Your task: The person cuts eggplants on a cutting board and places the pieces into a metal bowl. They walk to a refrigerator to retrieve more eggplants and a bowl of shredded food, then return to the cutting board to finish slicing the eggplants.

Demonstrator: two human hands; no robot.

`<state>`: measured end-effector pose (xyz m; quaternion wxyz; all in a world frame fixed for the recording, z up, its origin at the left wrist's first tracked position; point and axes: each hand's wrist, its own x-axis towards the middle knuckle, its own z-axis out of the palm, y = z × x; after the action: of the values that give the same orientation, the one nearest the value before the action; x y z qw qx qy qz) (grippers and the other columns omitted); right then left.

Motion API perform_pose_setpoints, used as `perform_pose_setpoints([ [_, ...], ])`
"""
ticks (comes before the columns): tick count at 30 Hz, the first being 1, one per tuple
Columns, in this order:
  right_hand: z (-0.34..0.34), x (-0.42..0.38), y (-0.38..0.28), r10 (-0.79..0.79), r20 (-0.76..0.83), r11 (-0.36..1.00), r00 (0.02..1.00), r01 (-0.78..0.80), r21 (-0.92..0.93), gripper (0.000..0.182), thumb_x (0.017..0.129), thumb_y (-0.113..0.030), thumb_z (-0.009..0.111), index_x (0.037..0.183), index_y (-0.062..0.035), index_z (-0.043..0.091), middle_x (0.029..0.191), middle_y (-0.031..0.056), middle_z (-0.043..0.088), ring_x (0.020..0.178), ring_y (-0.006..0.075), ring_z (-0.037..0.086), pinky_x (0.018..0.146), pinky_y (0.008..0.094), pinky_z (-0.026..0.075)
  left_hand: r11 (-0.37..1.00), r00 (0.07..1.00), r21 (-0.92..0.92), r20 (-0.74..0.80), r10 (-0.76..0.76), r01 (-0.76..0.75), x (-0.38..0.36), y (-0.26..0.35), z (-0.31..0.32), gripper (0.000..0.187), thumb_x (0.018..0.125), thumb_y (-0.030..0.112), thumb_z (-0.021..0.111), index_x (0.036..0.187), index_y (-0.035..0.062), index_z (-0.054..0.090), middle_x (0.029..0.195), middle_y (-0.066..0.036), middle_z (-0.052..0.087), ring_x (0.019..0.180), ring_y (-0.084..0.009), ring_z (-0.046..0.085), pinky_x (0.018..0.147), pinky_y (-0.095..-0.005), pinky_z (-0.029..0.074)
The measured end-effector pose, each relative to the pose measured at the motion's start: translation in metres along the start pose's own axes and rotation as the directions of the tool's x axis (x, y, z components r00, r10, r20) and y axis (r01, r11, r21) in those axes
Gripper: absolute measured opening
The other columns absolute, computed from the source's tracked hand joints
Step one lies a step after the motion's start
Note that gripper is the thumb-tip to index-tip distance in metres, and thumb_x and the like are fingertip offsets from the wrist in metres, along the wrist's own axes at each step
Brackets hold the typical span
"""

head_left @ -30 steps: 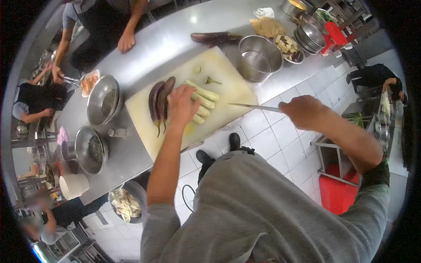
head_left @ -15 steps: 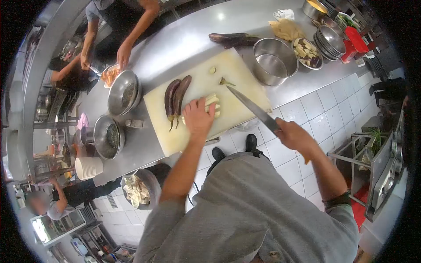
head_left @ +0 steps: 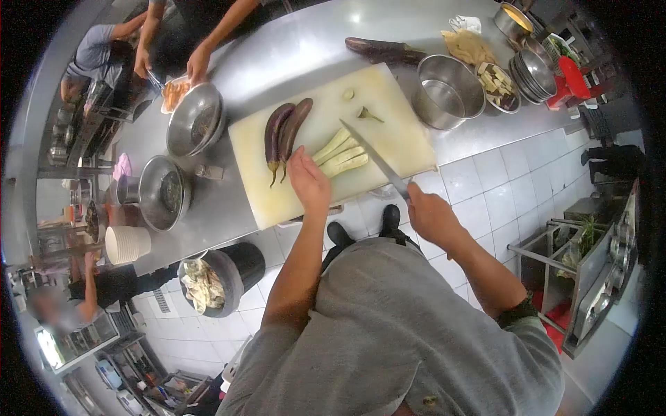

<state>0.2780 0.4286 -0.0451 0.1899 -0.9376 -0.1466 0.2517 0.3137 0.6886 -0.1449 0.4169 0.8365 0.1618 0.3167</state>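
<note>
My right hand (head_left: 433, 215) is closed around the handle of a long kitchen knife (head_left: 380, 163), its blade slanting across the right end of peeled eggplant strips (head_left: 341, 151). These pale strips lie side by side, slightly fanned, on a white cutting board (head_left: 251, 197). At their left end is my left hand (head_left: 310, 182), fingers stretched out and close together. Just beyond it lie two whole purple eggplants (head_left: 294, 128), stems toward me. A cut-off eggplant stem (head_left: 370, 115) and a small round slice (head_left: 348, 93) rest near the board's far side.
Right of the board stand a deep steel pot (head_left: 449, 93) and a bowl of eggplant pieces (head_left: 497, 87). More eggplants (head_left: 383, 50) lie behind the board. Steel bowls (head_left: 164, 194) stand at left, near a co-worker's hands (head_left: 198, 64). A waste bin (head_left: 229, 267) sits below the counter.
My left hand has shifted from on top of the strips to their left end, leaving them uncovered and fanned. The knife has moved left over their right end. The view has shifted slightly.
</note>
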Motion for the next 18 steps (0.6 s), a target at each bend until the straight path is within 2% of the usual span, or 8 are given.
perform_pose_setpoints([
  [3,-0.004,-0.017,-0.031,0.046,0.101,0.999,0.994,-0.047,0.005,0.02,0.096,-0.008,0.048,0.112,0.0023,0.046,0.083,0.0288,0.069,0.082,0.0484,0.069,0.073,0.0565,0.055,0.976,0.984,0.14,0.081,0.158,-0.168,0.005,-0.016,-0.005,0.022,0.101,0.012,0.052,0.113,-0.0009,0.065,0.108,-0.019,0.062,0.101,-0.0409,0.057,0.09,-0.0521,0.045],
  [6,0.006,-0.025,-0.041,0.012,0.111,0.998,0.994,-0.018,0.054,0.018,0.096,-0.005,0.05,0.11,0.0038,0.046,0.081,0.0297,0.068,0.081,0.0489,0.068,0.072,0.0572,0.053,0.917,0.976,0.36,0.191,0.108,-0.172,0.006,-0.011,-0.002,0.017,0.097,0.013,0.056,0.108,0.005,0.066,0.105,-0.015,0.063,0.101,-0.0376,0.057,0.087,-0.051,0.043],
  [9,0.011,-0.025,-0.045,0.028,0.14,0.998,0.99,-0.035,0.045,0.019,0.094,-0.003,0.049,0.111,0.0042,0.045,0.081,0.0296,0.068,0.081,0.0484,0.068,0.073,0.057,0.053,0.889,0.961,0.408,0.255,0.108,-0.208,0.005,-0.013,-0.001,0.015,0.094,0.017,0.06,0.106,0.0097,0.066,0.104,-0.012,0.063,0.103,-0.0356,0.057,0.088,-0.0502,0.042],
  [12,0.03,-0.009,-0.047,0.071,0.133,0.997,0.989,-0.074,0.02,0.019,0.093,-0.003,0.05,0.111,0.0033,0.045,0.08,0.0293,0.068,0.081,0.0481,0.068,0.073,0.0572,0.054,0.904,0.952,0.363,0.279,0.127,-0.227,0.007,-0.012,-0.002,0.012,0.095,0.014,0.058,0.1,0.0065,0.066,0.1,-0.014,0.063,0.097,-0.0383,0.055,0.088,-0.0531,0.042],
  [15,0.063,0.035,-0.043,-0.028,-0.018,0.998,0.999,0.029,0.047,0.016,0.095,-0.006,0.05,0.11,-0.0005,0.045,0.085,0.0288,0.069,0.082,0.0486,0.07,0.072,0.0568,0.056,0.901,0.93,0.398,0.367,0.017,-0.173,0.007,-0.023,-0.001,0.026,0.095,0.021,0.062,0.116,0.0044,0.065,0.112,-0.017,0.064,0.108,-0.0389,0.055,0.097,-0.0537,0.04],
  [18,0.063,0.072,-0.029,-0.135,-0.062,0.985,0.989,0.141,0.101,0.026,0.095,-0.01,0.053,0.119,-0.0019,0.048,0.089,0.029,0.069,0.081,0.0471,0.07,0.07,0.0554,0.057,0.884,0.831,0.238,0.5,0.244,-0.403,-0.006,-0.018,-0.031,0.052,0.095,0.03,0.065,0.136,0.0003,0.055,0.13,-0.021,0.059,0.12,-0.0405,0.052,0.106,-0.0526,0.037],
])
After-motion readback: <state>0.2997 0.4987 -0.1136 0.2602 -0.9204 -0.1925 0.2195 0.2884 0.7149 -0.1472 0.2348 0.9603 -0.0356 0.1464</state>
